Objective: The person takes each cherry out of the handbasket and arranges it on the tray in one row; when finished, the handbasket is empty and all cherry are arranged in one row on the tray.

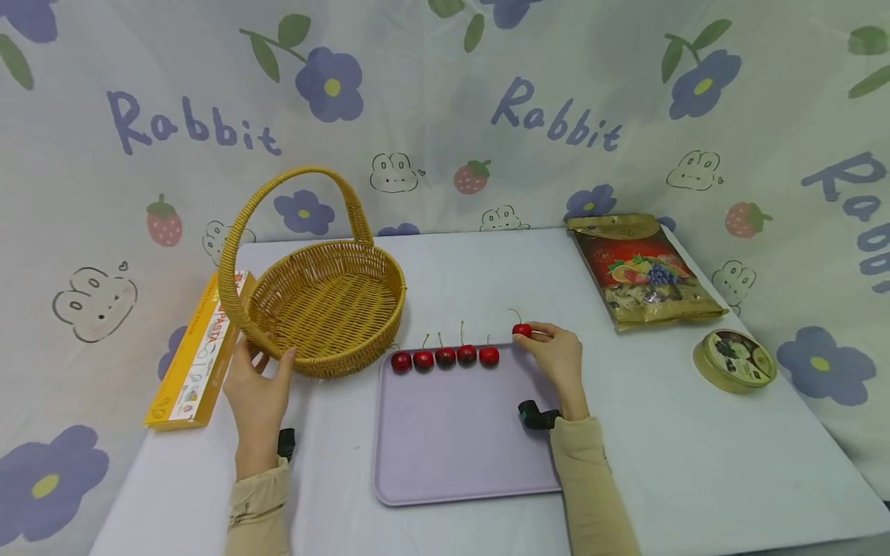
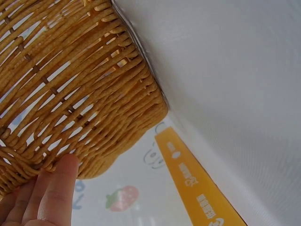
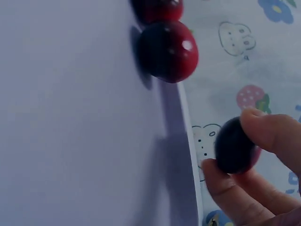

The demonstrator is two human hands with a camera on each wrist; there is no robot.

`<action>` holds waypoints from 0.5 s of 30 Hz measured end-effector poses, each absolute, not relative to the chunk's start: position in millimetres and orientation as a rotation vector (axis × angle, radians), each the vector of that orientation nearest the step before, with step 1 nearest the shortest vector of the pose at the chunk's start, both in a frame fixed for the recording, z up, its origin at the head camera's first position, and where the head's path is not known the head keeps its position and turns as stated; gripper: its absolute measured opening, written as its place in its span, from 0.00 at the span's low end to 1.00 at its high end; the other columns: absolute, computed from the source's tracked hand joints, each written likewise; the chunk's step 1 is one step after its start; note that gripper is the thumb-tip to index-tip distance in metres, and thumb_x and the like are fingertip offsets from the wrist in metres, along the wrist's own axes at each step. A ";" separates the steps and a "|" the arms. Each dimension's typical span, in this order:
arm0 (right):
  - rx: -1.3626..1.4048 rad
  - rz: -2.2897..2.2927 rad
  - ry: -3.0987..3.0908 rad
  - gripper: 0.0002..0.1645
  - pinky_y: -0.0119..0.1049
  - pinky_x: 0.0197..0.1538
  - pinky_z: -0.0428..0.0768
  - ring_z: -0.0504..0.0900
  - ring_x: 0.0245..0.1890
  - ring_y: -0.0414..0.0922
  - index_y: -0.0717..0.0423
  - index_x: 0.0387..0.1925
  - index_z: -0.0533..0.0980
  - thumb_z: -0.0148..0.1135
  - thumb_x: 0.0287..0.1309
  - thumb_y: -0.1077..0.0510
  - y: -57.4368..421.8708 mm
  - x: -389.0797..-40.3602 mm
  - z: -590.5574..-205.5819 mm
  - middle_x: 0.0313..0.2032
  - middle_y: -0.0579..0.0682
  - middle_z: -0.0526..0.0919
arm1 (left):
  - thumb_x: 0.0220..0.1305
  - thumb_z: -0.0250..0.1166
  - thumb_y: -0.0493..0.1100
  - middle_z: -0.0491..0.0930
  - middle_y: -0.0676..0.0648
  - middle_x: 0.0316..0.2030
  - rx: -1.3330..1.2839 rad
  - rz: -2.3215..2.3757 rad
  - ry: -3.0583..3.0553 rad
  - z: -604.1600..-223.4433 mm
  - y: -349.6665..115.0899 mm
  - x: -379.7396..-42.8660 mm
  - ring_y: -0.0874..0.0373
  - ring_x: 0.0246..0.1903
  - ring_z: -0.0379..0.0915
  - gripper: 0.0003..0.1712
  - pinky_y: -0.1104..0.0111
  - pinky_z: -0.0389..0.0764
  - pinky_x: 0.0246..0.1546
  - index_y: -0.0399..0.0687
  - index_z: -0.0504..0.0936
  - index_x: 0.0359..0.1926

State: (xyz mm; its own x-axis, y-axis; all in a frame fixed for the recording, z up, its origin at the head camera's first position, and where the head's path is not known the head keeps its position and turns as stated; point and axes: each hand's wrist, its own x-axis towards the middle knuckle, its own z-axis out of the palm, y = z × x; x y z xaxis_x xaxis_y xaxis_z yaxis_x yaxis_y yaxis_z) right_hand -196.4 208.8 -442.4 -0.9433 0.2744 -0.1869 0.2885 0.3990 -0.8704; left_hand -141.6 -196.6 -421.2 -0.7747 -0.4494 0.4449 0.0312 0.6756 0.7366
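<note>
A wicker basket (image 1: 334, 363) with a tall arched handle stands at the left of the table. My left hand (image 1: 259, 390) holds it at the near left rim by the handle's foot, and fingers (image 2: 59, 193) lie against the weave in the left wrist view. Between thumb and fingertips, my right hand (image 1: 559, 359) pinches a dark red cherry (image 1: 521, 330) with a thin stem. That cherry (image 3: 235, 147) is just past the far edge of the lilac tray (image 1: 466, 440). Several more cherries (image 1: 445, 357) sit in a row along the tray's far edge.
Left of the basket lies a yellow and white pasta box (image 1: 195, 363). At the back right is a gold and red fruit-print bag (image 1: 647, 270), with a round gold tin (image 1: 735, 361) in front of it. A printed curtain (image 1: 445, 116) hangs behind the white table.
</note>
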 end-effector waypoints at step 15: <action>0.353 -1.349 2.758 0.26 0.36 0.38 0.78 0.86 0.44 0.54 0.56 0.48 0.83 0.75 0.47 0.50 202.2 -182.2 -444.3 0.40 0.59 0.88 | 0.57 0.70 0.36 0.77 0.34 0.53 0.302 -1.009 -2.256 -422.5 -197.4 -142.3 0.41 0.55 0.75 0.33 0.52 0.79 0.52 0.32 0.70 0.62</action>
State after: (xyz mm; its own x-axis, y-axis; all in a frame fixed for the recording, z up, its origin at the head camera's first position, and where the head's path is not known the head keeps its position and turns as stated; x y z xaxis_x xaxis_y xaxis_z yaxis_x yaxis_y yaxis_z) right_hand -182.2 202.2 -444.3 -0.9726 0.1812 -0.1458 0.2263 0.5931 -0.7726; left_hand -142.3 -197.4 -422.5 -0.7684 -0.4434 0.4616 0.0487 0.6786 0.7329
